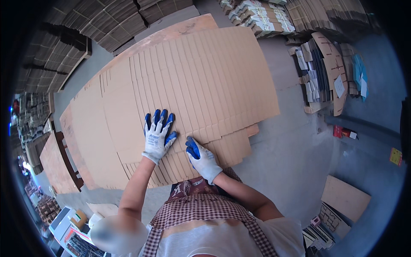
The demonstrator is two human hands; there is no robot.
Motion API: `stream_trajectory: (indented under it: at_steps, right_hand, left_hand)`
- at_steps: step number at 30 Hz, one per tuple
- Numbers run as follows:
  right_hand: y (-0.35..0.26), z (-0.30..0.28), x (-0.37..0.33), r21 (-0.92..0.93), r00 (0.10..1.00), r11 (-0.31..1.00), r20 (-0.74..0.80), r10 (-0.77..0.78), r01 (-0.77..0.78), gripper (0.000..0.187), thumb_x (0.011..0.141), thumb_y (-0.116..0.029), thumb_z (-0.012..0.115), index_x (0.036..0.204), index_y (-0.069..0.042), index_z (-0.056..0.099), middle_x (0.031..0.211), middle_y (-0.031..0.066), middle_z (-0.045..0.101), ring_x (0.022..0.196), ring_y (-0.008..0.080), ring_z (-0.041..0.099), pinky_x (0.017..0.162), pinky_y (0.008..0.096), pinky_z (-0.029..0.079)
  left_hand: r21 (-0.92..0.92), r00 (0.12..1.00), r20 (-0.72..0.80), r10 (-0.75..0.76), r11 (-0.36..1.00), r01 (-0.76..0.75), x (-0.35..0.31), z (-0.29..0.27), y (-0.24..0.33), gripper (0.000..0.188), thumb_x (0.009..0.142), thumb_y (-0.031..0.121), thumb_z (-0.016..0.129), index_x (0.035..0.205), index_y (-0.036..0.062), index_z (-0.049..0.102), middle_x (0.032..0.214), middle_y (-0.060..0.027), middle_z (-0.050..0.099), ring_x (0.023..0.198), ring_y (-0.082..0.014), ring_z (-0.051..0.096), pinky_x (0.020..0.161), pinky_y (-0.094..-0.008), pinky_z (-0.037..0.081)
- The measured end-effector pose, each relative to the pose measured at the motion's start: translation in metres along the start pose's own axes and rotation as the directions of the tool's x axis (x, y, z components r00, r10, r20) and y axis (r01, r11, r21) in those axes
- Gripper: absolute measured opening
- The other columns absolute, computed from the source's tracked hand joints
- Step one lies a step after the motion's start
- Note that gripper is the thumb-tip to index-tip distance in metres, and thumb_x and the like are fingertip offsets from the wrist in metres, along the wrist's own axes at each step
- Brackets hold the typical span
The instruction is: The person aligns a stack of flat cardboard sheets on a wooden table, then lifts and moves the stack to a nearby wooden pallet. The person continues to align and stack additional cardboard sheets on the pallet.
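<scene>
Overlapping brown cardboard sheets (192, 81) lie fanned out like shingles in front of me, their slotted edges forming long parallel lines. My left hand (158, 139), in a white glove with blue-coated fingers, presses flat on the sheets with its fingers spread. Close to its right, my right hand (203, 159) wears a matching glove. It is turned on its side against the cardboard near my body, fingers curled together; whether a sheet edge is pinched in them is hidden.
A wooden board (188, 26) shows beneath the sheets' far edge. Bundled cardboard stacks (102, 21) stand at the far left, and more packs (263, 17) at the back. On the right, a pallet (314, 106) carries upright flat pieces. A loose board (344, 197) lies lower right.
</scene>
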State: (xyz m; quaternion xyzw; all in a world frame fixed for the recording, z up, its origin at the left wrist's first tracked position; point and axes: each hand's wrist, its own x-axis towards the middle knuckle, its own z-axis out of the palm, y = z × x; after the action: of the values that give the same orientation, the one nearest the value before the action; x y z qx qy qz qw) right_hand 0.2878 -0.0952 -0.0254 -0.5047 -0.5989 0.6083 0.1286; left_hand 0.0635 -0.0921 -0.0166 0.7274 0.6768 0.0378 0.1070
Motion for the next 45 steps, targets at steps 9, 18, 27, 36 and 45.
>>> stream_trajectory:
  at_steps: [9,18,27,36,45]
  right_hand:
    - [0.011,-0.027,0.015,-0.250,0.910,0.942,-0.293,-0.293,0.223,0.054,0.094,-0.016,0.071,0.144,-0.005,0.055,0.131,0.0188,0.068,0.116,0.0378,0.066,0.102,0.0468,0.051]
    - [-0.005,-0.050,0.057,-0.575,0.798,0.781,-0.338,-0.499,0.245,0.051,0.096,-0.021,0.067,0.142,-0.003,0.057,0.129,0.0197,0.068,0.115,0.0378,0.065,0.100,0.0486,0.051]
    - [-0.010,-0.011,0.005,0.335,0.950,0.941,-0.306,0.069,0.039,0.047,0.101,-0.008,0.065,0.146,-0.004,0.055,0.136,0.0131,0.068,0.122,0.0230,0.068,0.102,0.0329,0.054]
    - [-0.001,-0.031,0.049,-0.538,0.801,0.835,-0.447,-0.398,0.115,0.058,0.094,-0.022,0.069,0.146,-0.003,0.055,0.134,0.0196,0.065,0.120,0.0384,0.063,0.106,0.0498,0.047]
    - [0.003,-0.040,0.099,-0.706,0.829,0.708,-0.382,-0.408,0.024,0.066,0.095,-0.026,0.065,0.155,-0.004,0.044,0.156,0.0149,0.048,0.148,0.0340,0.041,0.124,0.0545,0.026]
  left_hand:
    - [-0.042,0.986,0.057,0.157,0.987,-0.154,0.019,-0.009,0.019,0.073,0.094,0.049,0.062,0.157,0.0151,0.046,0.163,-0.0127,0.040,0.153,-0.0377,0.031,0.127,-0.0629,0.012]
    - [-0.092,0.941,0.117,0.317,0.947,-0.308,0.073,0.005,0.026,0.077,0.095,0.054,0.059,0.158,0.0150,0.043,0.163,-0.0085,0.042,0.154,-0.0293,0.033,0.129,-0.0581,0.014]
    - [-0.055,0.989,0.008,0.147,0.988,-0.146,0.053,-0.037,-0.033,0.063,0.090,0.025,0.065,0.150,0.0101,0.053,0.162,-0.0104,0.043,0.155,-0.0344,0.030,0.129,-0.0575,0.013]
    - [-0.078,0.906,0.150,0.395,0.919,-0.387,0.074,-0.037,-0.025,0.063,0.097,0.045,0.058,0.150,0.0118,0.054,0.159,-0.0089,0.048,0.152,-0.0314,0.036,0.128,-0.0585,0.016]
    - [-0.107,0.842,0.038,0.539,0.840,-0.533,0.122,-0.010,-0.007,0.057,0.098,0.047,0.058,0.144,0.0138,0.061,0.151,-0.0057,0.056,0.147,-0.0246,0.044,0.129,-0.0527,0.022]
